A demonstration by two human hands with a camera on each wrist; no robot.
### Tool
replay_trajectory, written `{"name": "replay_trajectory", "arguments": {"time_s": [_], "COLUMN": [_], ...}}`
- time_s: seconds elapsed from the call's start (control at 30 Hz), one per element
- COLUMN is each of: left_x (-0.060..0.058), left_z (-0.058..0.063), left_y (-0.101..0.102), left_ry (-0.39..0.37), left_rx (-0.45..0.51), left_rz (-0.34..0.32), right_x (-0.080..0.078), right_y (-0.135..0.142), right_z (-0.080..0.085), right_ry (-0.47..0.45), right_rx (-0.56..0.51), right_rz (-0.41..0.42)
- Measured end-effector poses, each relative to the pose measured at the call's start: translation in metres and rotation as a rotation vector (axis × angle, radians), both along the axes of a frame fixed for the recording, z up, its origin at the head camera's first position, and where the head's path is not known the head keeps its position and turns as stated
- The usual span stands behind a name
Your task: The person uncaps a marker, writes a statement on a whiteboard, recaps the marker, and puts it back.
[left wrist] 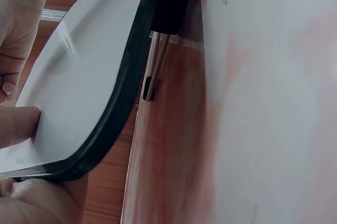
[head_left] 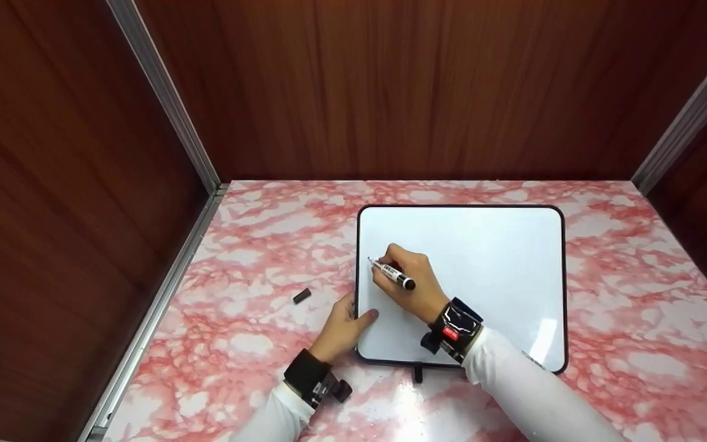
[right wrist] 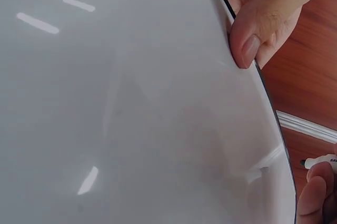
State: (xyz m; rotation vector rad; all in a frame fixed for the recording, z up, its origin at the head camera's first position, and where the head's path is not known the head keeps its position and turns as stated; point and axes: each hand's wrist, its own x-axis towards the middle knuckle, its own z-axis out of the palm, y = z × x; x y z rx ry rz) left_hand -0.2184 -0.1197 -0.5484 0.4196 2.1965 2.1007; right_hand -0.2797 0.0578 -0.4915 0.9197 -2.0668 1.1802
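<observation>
A whiteboard (head_left: 488, 264) with a thin black frame lies tilted above the table. My left hand (head_left: 342, 328) grips its left edge. The left thumb (left wrist: 18, 125) presses on the white face, and the other fingers go behind the frame. Between the fingers and thumb of my right hand (head_left: 413, 279) is an uncapped whiteboard marker (head_left: 393, 273). Its tip points at the upper left part of the board; whether it touches the surface I cannot tell. In the right wrist view the marker (right wrist: 319, 162) shows only at the lower right edge. No marks can be made out on the board.
The black marker cap (head_left: 302, 296) lies on the red-and-white marbled table (head_left: 249, 258), left of the board. A short black piece (head_left: 418, 373) sticks out below the board's lower edge. Dark wood panels (head_left: 390, 92) stand behind and at both sides.
</observation>
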Motion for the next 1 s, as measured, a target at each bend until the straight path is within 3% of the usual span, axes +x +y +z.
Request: {"name": "replay_trajectory", "arguments": {"time_s": [0.17,0.47,1.0], "left_x": [0.001,0.000,0.000], "left_z": [-0.001,0.001,0.001], "left_y": [0.000,-0.001,-0.001], "left_ry": [0.000,0.000,-0.026], "left_rx": [-0.008,-0.026,-0.041], "left_rz": [0.000,0.000,0.011], "right_x": [-0.008,-0.009,-0.017], "right_y": [-0.001,-0.004,-0.002], "right_z": [-0.007,-0.003,-0.014], "right_ry": [-0.001,0.022,0.009], "right_rx": [0.024,0.021,0.076], "right_rz": [-0.017,-0.040,-0.082]}}
